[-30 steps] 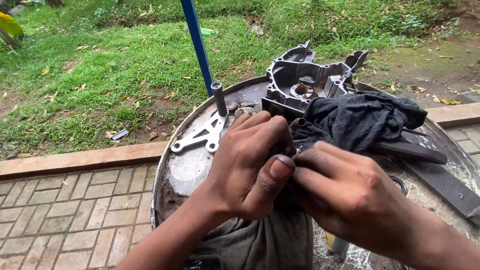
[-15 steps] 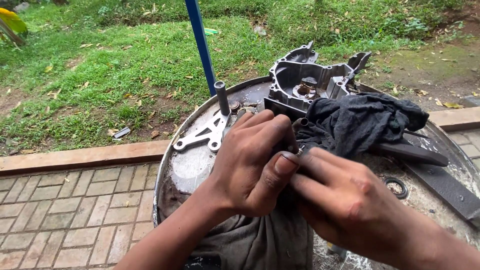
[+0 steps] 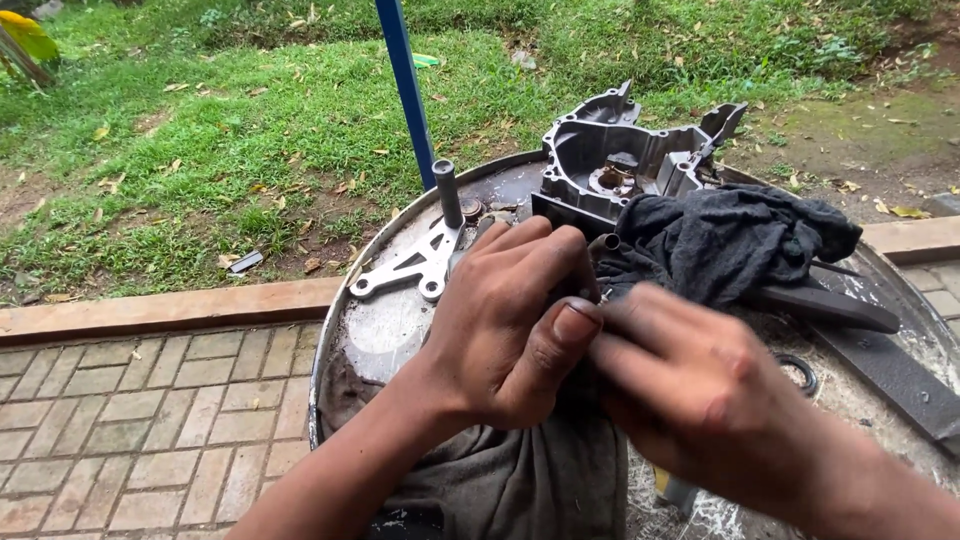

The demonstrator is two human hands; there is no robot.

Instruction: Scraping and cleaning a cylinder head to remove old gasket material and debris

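Over the drum-top surface [image 3: 370, 330], left hand [image 3: 505, 325] and right hand [image 3: 700, 395] pinch a small hidden part; greasy fingers might drop it into the rag [image 3: 520, 480].

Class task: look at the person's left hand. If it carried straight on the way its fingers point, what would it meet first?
The left hand points up and right, so it would probably meet the dark rag first, with the grey metal engine casing just beyond; depth is hard to judge.

No packages, labels, signs or screens.
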